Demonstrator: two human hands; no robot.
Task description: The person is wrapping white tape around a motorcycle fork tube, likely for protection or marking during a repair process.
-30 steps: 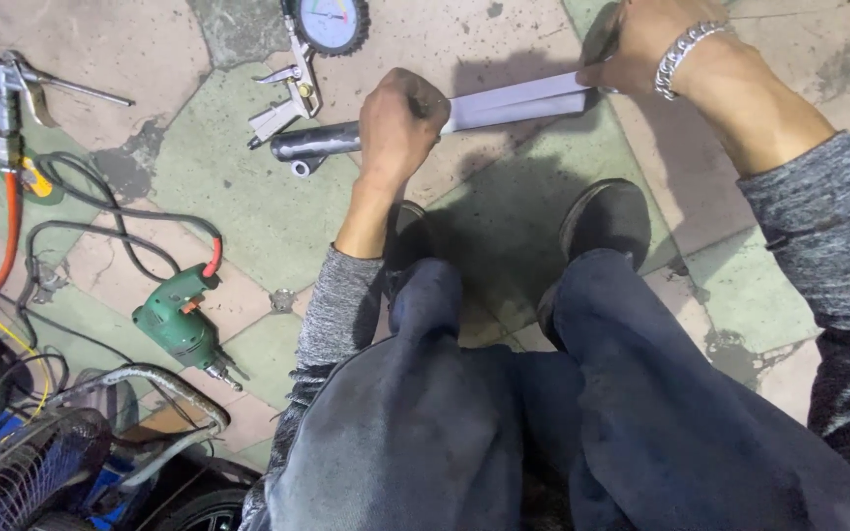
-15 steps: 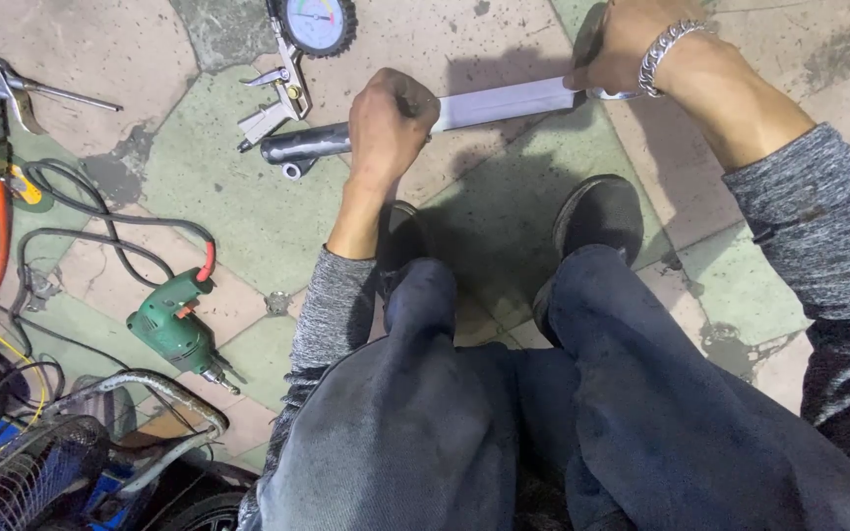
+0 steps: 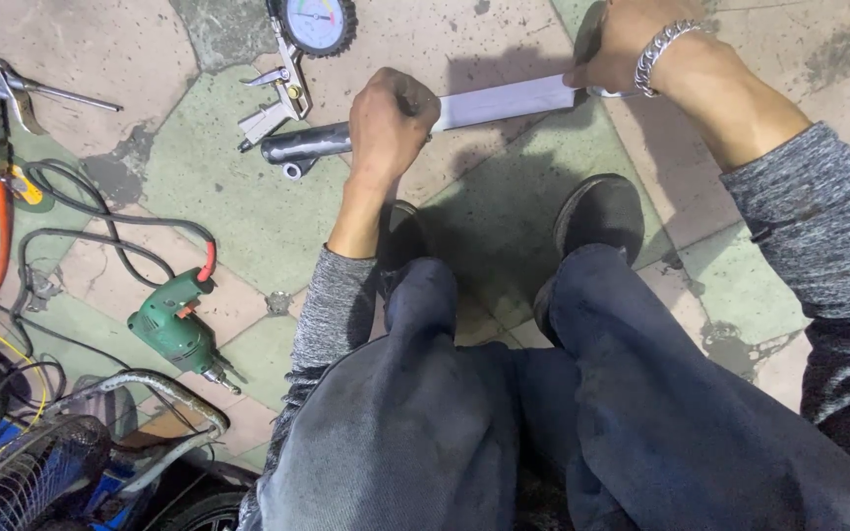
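Left hand [image 3: 391,118] fisted round dark tube [image 3: 305,144], pinning it low over tiled floor [image 3: 504,211]. Right hand [image 3: 627,44] clasps far end of pale shaft [image 3: 504,100], holding it level, likely for leverage. Pressure gauge [image 3: 317,22] just beside tube; green drill [image 3: 177,329] well apart.

Tube [image 3: 504,101]: smooth bright metal w/ dark matt end; floor [image 3: 199,197] rough stone, prob. worn.
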